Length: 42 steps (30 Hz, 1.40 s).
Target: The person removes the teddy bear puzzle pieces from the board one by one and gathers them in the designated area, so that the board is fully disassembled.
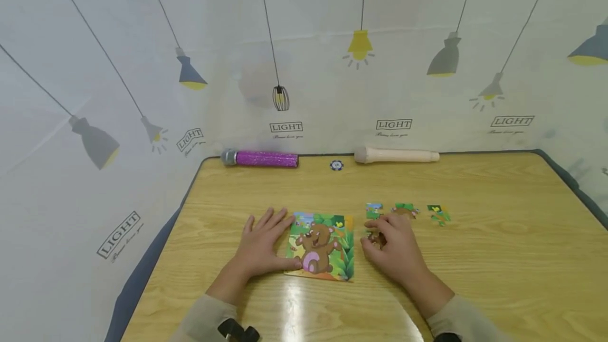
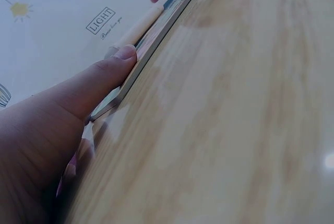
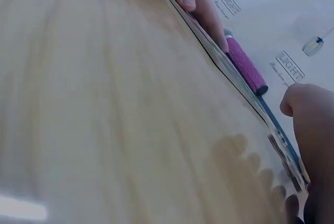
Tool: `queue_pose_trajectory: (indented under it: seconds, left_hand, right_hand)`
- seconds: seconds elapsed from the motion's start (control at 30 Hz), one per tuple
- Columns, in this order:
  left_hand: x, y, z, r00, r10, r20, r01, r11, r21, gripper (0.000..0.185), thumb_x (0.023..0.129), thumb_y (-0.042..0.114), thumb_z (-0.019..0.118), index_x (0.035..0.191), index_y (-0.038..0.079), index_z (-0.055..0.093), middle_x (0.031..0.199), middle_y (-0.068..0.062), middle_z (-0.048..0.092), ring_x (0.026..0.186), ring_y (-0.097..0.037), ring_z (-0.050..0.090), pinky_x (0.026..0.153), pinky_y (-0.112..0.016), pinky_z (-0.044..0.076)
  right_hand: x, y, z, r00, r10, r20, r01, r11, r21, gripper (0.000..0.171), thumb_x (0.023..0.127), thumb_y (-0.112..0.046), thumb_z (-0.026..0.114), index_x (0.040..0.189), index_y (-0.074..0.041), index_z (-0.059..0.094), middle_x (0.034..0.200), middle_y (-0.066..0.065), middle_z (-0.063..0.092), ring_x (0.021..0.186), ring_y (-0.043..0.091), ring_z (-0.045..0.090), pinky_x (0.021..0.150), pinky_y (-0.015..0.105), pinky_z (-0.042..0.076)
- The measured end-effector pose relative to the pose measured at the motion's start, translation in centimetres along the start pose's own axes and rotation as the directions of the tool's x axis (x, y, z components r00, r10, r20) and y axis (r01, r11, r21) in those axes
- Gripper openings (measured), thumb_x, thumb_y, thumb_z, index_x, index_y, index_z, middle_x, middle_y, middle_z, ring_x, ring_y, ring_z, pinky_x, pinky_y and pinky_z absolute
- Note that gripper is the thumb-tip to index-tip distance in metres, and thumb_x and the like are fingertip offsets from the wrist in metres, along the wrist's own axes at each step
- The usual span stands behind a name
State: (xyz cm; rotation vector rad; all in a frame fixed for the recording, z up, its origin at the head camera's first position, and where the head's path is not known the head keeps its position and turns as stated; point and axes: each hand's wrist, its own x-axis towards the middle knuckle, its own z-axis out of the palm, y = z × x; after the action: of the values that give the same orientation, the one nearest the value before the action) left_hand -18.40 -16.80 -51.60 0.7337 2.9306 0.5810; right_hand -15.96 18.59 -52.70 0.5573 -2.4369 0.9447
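Note:
A square bear jigsaw board [image 1: 323, 247] lies flat on the wooden table [image 1: 499, 257]. My left hand [image 1: 263, 244] rests flat beside its left edge with fingers straight. The thumb [image 2: 112, 72] presses against the board's rim [image 2: 148, 51]. My right hand [image 1: 394, 247] sits just right of the board, its fingers curled down onto a brownish loose puzzle piece [image 1: 375, 236], which they largely hide. Three more loose pieces [image 1: 405, 210] lie in a row beyond that hand. In the right wrist view the board's edge [image 3: 235, 72] runs diagonally, with my right thumb [image 3: 302, 104] raised beside it.
A purple glitter microphone [image 1: 261, 158], a small round chip [image 1: 336, 165] and a beige microphone [image 1: 396, 155] lie along the table's far edge. Sheeting printed with lamps stands behind and to both sides. The table's left edge drops off close to my left arm.

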Motion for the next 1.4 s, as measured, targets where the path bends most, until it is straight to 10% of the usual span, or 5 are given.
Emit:
queue_pose_trajectory:
  seconds: [0.33,0.77,1.4]
  left_hand:
    - [0.1,-0.1,0.1,1.0,-0.016,0.015,0.016,1.0,0.004,0.116,0.074,0.09,0.069,0.168,0.029,0.038,0.176,-0.001,0.026,0.163,-0.034,0.013,0.123,-0.073,0.0]
    - [0.2,-0.2,0.0,0.999,-0.028,0.039,0.028,1.0,0.004,0.116,0.075,0.09,0.068,0.169,0.031,0.035,0.177,0.002,0.023,0.164,-0.032,0.01,0.124,-0.071,-0.004]
    - [0.2,-0.2,0.2,1.0,-0.018,0.025,0.018,1.0,0.007,0.116,0.075,0.09,0.069,0.169,0.029,0.036,0.176,-0.001,0.025,0.163,-0.034,0.012,0.124,-0.071,-0.002]
  right_hand:
    - [0.9,-4.4,4.2,0.99,-0.106,0.088,0.107,0.994,-0.01,0.021,0.084,-0.021,0.082,0.102,-0.01,0.08,0.096,0.0,0.064,0.088,0.019,0.053,0.078,0.04,0.047]
    - [2.3,-6.2,4.9,0.924,0.19,0.332,-0.195,0.981,-0.02,0.062,0.079,-0.044,0.092,0.132,-0.016,0.076,0.09,-0.009,0.054,0.084,0.014,0.044,0.076,0.036,0.037]
    - [2.9,-5.9,4.4,0.888,0.186,0.42,-0.199,0.98,-0.012,0.065,0.083,-0.046,0.089,0.139,-0.017,0.073,0.092,-0.007,0.052,0.085,0.017,0.04,0.072,0.036,0.032]
